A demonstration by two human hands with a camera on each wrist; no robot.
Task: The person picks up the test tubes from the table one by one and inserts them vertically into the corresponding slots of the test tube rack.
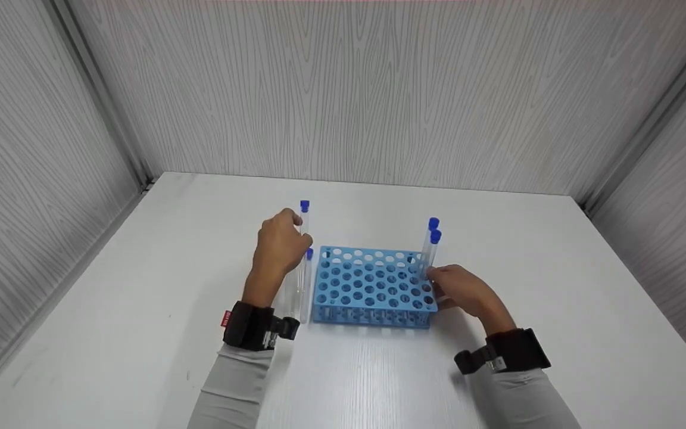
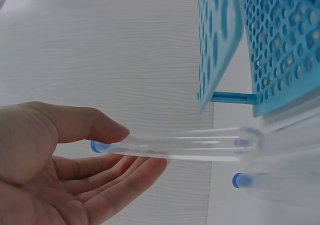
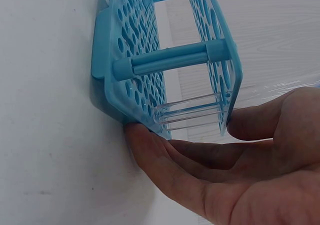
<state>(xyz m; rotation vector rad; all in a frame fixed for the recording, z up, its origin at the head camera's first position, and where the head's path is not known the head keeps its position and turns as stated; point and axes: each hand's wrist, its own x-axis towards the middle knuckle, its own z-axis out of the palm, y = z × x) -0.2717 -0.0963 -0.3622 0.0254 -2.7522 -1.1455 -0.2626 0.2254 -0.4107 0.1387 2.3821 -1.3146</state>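
My left hand [image 1: 280,244] pinches a clear test tube [image 2: 185,145] with a blue cap between thumb and fingers. The tube is upright, left of the blue test tube rack [image 1: 364,307]. Below that hand, another blue-capped tube [image 1: 309,255] lies on the table beside the rack. At the rack's right end my right hand [image 1: 462,289] holds on, with its thumb at the top plate and its fingers by the base in the right wrist view. Two blue-capped tubes [image 1: 434,224] stand in holes at the rack's right side.
The white table [image 1: 498,238] carries the rack near its middle. Grey wood-grain panels [image 1: 349,89] rise behind it and on both sides. Black camera straps [image 1: 518,350] circle both wrists.
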